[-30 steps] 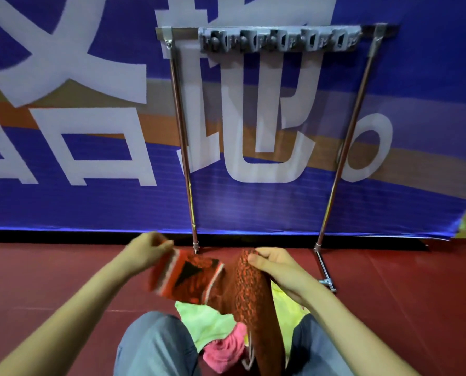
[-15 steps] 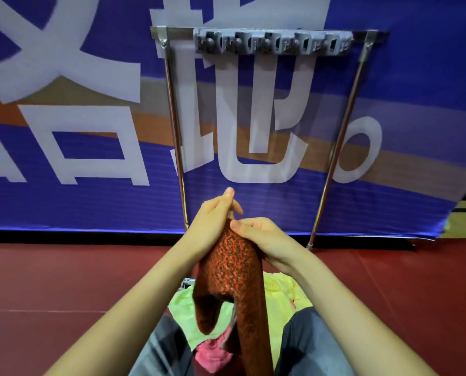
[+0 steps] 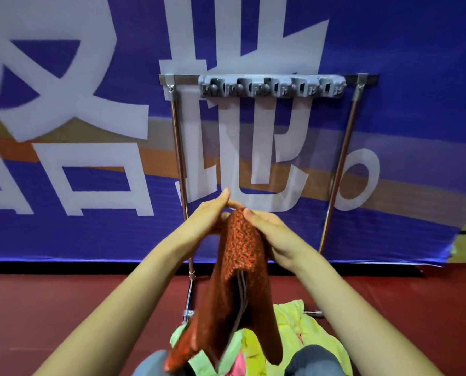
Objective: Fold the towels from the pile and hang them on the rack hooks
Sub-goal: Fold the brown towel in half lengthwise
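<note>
Left hand (image 3: 208,214): we press it flat against the red towel (image 3: 240,270).
Right hand (image 3: 271,230): we pinch its fold.
</note>
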Action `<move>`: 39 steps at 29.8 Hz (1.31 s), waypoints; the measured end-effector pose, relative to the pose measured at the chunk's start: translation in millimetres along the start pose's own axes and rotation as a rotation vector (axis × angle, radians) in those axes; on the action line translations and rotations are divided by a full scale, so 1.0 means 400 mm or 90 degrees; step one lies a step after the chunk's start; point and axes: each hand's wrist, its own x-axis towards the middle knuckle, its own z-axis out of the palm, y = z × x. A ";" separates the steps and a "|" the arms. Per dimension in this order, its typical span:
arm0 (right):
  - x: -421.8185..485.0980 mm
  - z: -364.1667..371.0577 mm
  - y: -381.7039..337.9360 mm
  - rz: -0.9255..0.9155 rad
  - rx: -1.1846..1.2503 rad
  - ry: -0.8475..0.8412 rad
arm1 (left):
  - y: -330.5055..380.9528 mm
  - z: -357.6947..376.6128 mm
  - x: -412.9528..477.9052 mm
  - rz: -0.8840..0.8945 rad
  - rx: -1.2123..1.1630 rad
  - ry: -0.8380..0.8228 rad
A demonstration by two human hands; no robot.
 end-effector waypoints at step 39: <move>0.988 -0.154 -0.379 -0.187 -0.130 0.211 | 0.292 -0.403 0.831 0.308 -0.154 0.170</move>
